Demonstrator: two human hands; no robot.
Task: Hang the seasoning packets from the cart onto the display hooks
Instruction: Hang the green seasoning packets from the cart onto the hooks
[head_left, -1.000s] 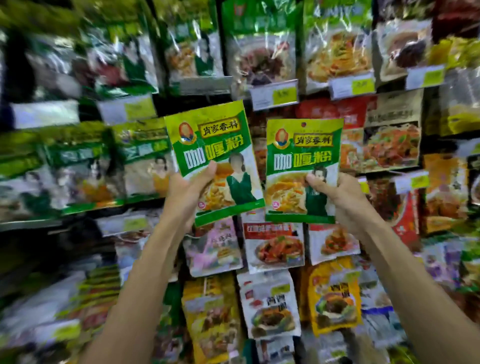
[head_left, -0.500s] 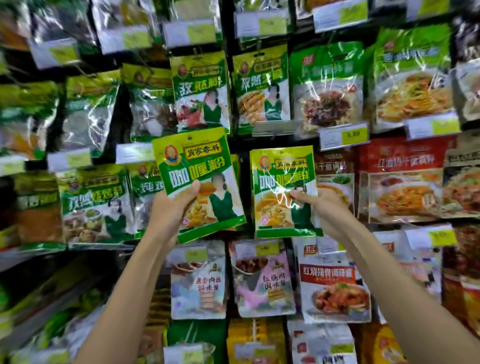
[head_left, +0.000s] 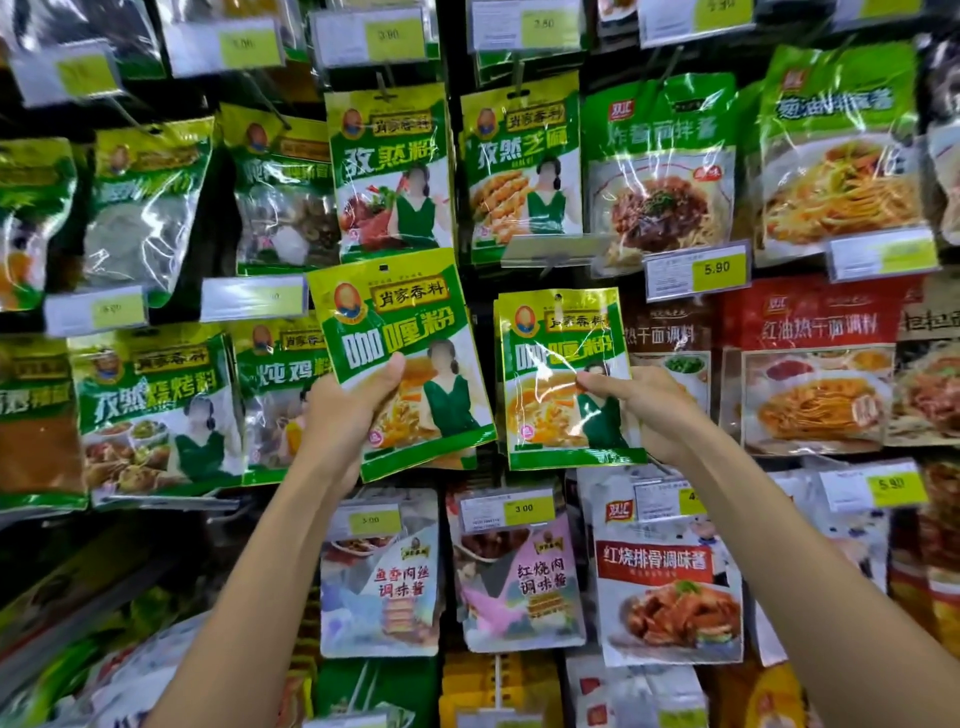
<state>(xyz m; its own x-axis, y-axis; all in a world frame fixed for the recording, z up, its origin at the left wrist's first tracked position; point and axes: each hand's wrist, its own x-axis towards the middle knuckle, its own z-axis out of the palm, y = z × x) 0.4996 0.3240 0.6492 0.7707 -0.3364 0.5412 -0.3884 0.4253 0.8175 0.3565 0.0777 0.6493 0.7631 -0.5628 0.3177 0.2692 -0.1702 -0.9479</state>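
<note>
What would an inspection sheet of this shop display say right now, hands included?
Surface: display wall; no table seen.
Job's things: two green packets. The left packet is tilted and not on a hook. The right packet is upright against the wall; cannot tell if it is hooked. Cart not in view.
Clutter: nothing seen.
Hands: left hand grips the left packet; right hand pinches the right packet.
Cables: nothing seen.
Surroundings: hanging seasoning packets, yellow price tags.
</note>
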